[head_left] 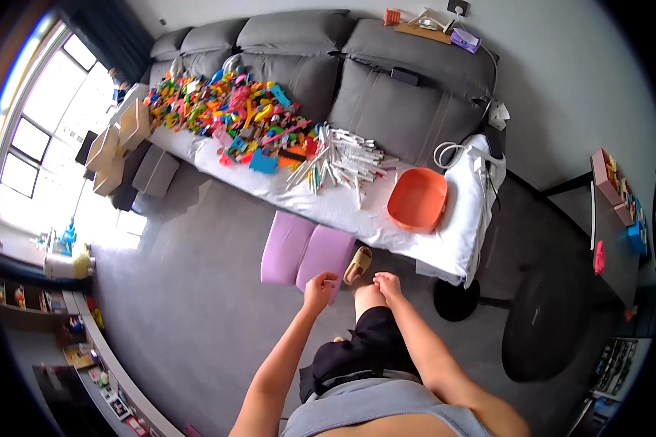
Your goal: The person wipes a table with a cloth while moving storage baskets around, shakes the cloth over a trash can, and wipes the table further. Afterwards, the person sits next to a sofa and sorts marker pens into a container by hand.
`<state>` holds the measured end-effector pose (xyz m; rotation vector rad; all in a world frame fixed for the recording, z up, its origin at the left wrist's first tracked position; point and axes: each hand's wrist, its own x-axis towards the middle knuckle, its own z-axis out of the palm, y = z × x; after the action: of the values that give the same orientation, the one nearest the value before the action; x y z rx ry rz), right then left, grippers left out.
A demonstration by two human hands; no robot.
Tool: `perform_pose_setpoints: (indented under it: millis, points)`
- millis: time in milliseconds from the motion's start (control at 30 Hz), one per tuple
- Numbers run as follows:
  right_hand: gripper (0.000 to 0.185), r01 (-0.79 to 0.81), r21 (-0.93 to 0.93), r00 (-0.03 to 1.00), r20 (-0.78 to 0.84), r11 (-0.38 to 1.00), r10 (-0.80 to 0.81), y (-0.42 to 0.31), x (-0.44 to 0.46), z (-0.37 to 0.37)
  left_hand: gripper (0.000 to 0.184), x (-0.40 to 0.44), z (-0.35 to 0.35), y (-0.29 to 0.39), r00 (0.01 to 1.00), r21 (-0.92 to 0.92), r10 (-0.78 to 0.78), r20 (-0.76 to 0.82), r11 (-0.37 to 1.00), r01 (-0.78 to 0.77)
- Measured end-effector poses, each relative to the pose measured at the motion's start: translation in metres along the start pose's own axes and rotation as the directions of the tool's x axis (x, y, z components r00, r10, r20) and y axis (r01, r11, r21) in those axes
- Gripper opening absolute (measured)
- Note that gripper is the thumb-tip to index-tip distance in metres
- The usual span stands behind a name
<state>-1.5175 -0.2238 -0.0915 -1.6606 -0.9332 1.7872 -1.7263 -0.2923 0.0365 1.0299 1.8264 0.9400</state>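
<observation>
My left hand (320,289) is held low with curled fingers, in front of the lilac padded stool (306,251); nothing shows in it. My right hand (388,283) hangs above my raised knee, its fingers closed and no object visible in them. Beyond both hands, a white-covered sofa seat (270,186) bears a large heap of colourful toy pieces (233,109). Beside that heap lies a loose pile of white pens or markers (339,160). An orange-red basin (418,199) rests to the right of the pile. One foot wears a tan slipper (358,264).
A black round-topped stand (550,320) is on the floor at right, near a dark table (612,233) with boxes. A white cable (448,151) lies at the sofa's right end. Beige bins (133,124) stand by the window. Shelving (102,364) runs along the lower left.
</observation>
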Motion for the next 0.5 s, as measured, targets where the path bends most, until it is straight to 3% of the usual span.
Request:
perform_pose_setpoints:
  millis: [67, 133, 200, 300, 367, 467, 500]
  points:
    - [0.018, -0.045, 0.027, 0.999, -0.027, 0.999, 0.046, -0.020, 0.034, 0.012, 0.030, 0.050, 0.003, 0.007, 0.998, 0.028, -0.035, 0.054, 0.999, 0.033]
    - [0.017, -0.140, -0.082, 0.990, -0.043, 0.987, 0.137, -0.035, 0.078, 0.019, 0.030, 0.104, 0.008, 0.013, 0.992, 0.034, -0.077, 0.095, 0.997, 0.074]
    - [0.016, -0.162, -0.063, 0.985, -0.079, 0.985, 0.156, -0.057, 0.116, 0.028, 0.031, 0.147, 0.003, 0.017, 0.989, 0.111, -0.021, 0.149, 0.994, 0.005]
    - [0.017, 0.010, -0.392, 0.990, -0.124, 0.920, -0.064, -0.035, 0.211, 0.027, 0.030, 0.204, -0.003, 0.042, 0.978, 0.115, -0.007, 0.208, 0.993, -0.018]
    - [0.016, -0.033, -0.328, 0.995, -0.099, 0.944, 0.000, -0.102, 0.214, 0.034, 0.030, 0.233, -0.013, 0.048, 0.977, 0.124, -0.004, 0.213, 0.992, -0.023]
    - [0.016, 0.087, -0.174, 0.984, -0.137, 0.981, -0.112, -0.137, 0.235, 0.043, 0.032, 0.270, -0.027, 0.038, 0.974, 0.068, -0.043, 0.224, 0.997, 0.028]
    - [0.016, 0.046, -0.189, 0.983, -0.166, 0.981, -0.078, -0.135, 0.246, 0.043, 0.032, 0.281, -0.033, 0.035, 0.967, 0.090, -0.080, 0.244, 0.994, 0.060]
